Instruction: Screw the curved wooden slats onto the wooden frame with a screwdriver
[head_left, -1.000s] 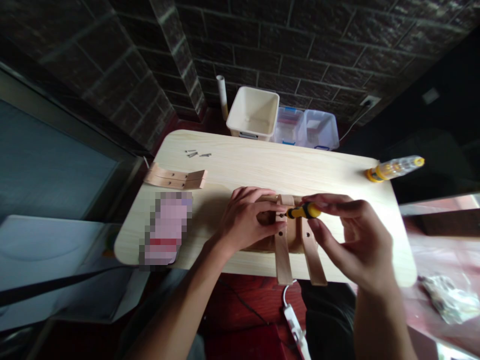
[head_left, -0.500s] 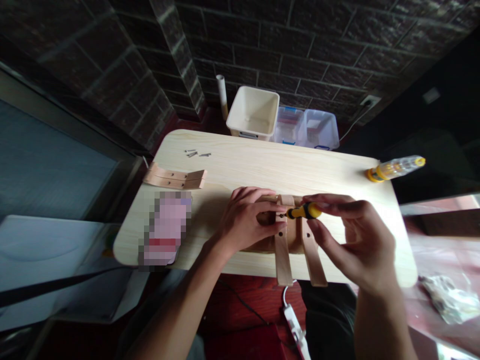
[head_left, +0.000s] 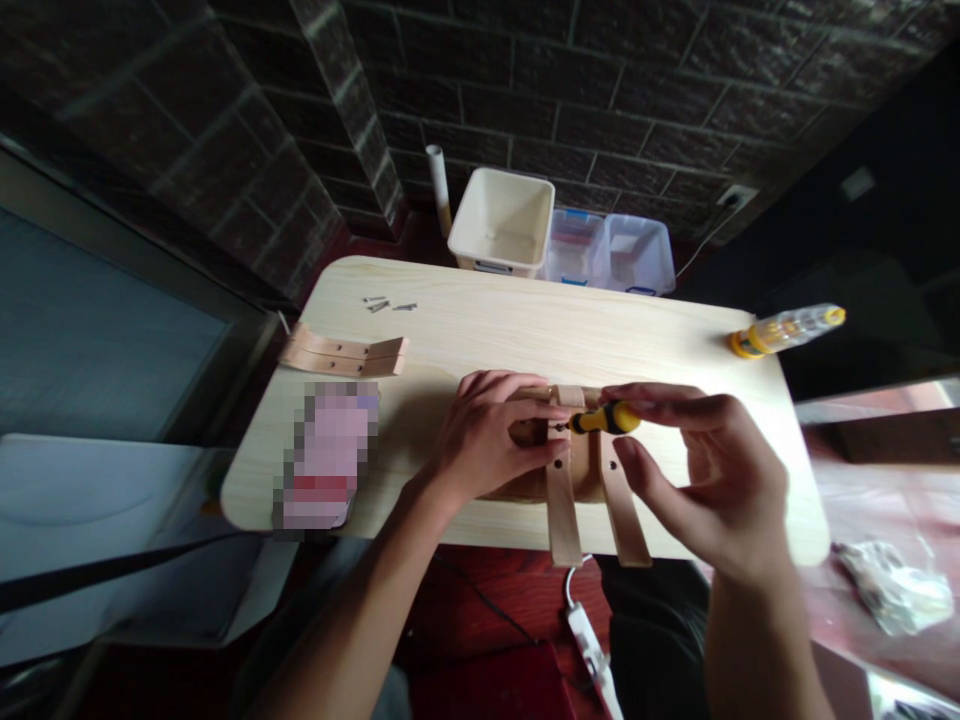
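Note:
A yellow-and-black screwdriver [head_left: 606,418] is in my right hand [head_left: 720,480], between thumb and fingers, pointing left. Its tip meets a hole in the left of two curved wooden strips [head_left: 562,515]. The right strip [head_left: 626,515] lies beside it with a dark hole showing. Both strips rest across a brown wooden piece [head_left: 517,487] at the table's near side. My left hand [head_left: 487,435] presses on that piece, thumb and forefinger closed around the left strip near the screwdriver tip. Whether a screw is between those fingers is too small to tell.
On the light table [head_left: 525,330] lie several screws [head_left: 386,304], two more curved strips [head_left: 341,355], a blurred phone-like object [head_left: 326,455] and a clear-and-yellow container [head_left: 787,330]. Bins [head_left: 502,220] stand behind; a power strip [head_left: 591,655] is below.
My right thumb has come slightly away from the screwdriver handle, while the tip stays at the same hole. The whole view has shifted slightly.

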